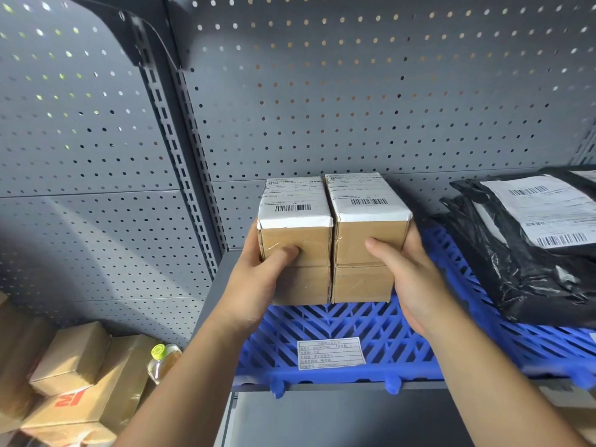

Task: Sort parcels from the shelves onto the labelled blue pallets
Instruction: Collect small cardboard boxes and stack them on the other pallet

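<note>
Two brown cardboard parcels with white barcode labels on top are pressed side by side. The left parcel (295, 240) is gripped by my left hand (258, 279), thumb on its front face. The right parcel (367, 237) is gripped by my right hand (409, 279), thumb on its front. Both parcels are at the back of a blue lattice pallet (348, 324) on a grey shelf; I cannot tell whether they rest on it or hover just above. A white paper label (330, 353) lies on the pallet's front.
Black plastic mailer bags (529, 240) with white shipping labels lie on the pallet at the right. Grey perforated panels (322, 91) form the shelf's back and left side. At lower left, brown cardboard boxes (77, 382) and a clear bottle (159, 359) with a yellow-green cap sit lower down.
</note>
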Motion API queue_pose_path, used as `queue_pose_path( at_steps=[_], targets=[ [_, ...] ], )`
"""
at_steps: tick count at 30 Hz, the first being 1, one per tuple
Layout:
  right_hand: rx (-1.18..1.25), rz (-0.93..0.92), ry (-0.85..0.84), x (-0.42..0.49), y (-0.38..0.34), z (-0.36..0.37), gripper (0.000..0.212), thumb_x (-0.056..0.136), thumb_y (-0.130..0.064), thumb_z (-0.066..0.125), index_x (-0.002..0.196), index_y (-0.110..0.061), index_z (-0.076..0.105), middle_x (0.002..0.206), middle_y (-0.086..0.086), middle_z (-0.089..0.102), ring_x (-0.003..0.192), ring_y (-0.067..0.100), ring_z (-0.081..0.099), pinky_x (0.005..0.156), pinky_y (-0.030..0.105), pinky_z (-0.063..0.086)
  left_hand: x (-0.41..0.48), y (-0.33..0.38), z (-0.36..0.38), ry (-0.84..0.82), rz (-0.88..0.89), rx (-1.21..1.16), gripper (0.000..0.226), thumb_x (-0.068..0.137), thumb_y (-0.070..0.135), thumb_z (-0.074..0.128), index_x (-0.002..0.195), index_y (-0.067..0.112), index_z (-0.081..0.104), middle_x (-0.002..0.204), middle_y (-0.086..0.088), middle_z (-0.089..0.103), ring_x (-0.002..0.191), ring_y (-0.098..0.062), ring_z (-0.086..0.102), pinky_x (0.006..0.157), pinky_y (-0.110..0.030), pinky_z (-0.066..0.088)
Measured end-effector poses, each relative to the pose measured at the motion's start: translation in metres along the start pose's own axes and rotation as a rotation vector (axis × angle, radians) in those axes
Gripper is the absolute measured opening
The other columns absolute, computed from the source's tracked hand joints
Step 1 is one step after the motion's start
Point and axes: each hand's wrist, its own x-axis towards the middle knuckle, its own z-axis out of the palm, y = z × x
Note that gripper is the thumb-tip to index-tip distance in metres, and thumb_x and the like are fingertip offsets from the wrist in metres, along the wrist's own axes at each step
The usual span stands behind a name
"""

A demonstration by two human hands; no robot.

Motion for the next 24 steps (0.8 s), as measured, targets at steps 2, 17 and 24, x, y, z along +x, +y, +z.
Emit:
queue_pose_path(
  at_steps=[2,17,24],
  targets=[
    [-0.021,-0.004,0.006,0.000,-0.004,-0.001,0.072,0.077,-0.044,0.073,0.142,-0.049,0.043,0.129,-0.023,0.066,0.118,-0.004,0.060,0.097,0.028,0.041,0.001,-0.001,0.000,0.003,0.006,-0.011,0.062,0.081,0.033,0.069,0.140,0.036,0.052,0.120,0.013,0.073,0.109,-0.002,0.067,0.091,-0.030,0.046],
    [-0.101,-0.004,0.082,-0.032,-0.019,0.001,0.089,0.078,-0.060,0.073,0.152,-0.053,0.024,0.148,-0.032,0.045,0.138,-0.009,0.039,0.114,0.035,0.031,-0.025,0.005,-0.003,0.064,0.020,-0.045,0.101,0.069,0.034,0.076,0.158,0.037,0.029,0.154,0.012,0.049,0.140,-0.008,0.047,0.116,-0.041,0.039],
    [-0.143,0.062,0.061,-0.061,-0.039,-0.007,0.092,0.057,-0.091,0.064,0.138,-0.075,0.024,0.139,-0.048,0.028,0.140,-0.019,0.020,0.107,0.029,0.022,-0.061,0.023,0.007,0.243,0.009,-0.045,0.079,0.064,0.046,0.078,0.132,0.070,0.045,0.145,0.037,0.044,0.133,0.011,0.044,0.088,-0.018,0.040]
  ],
)
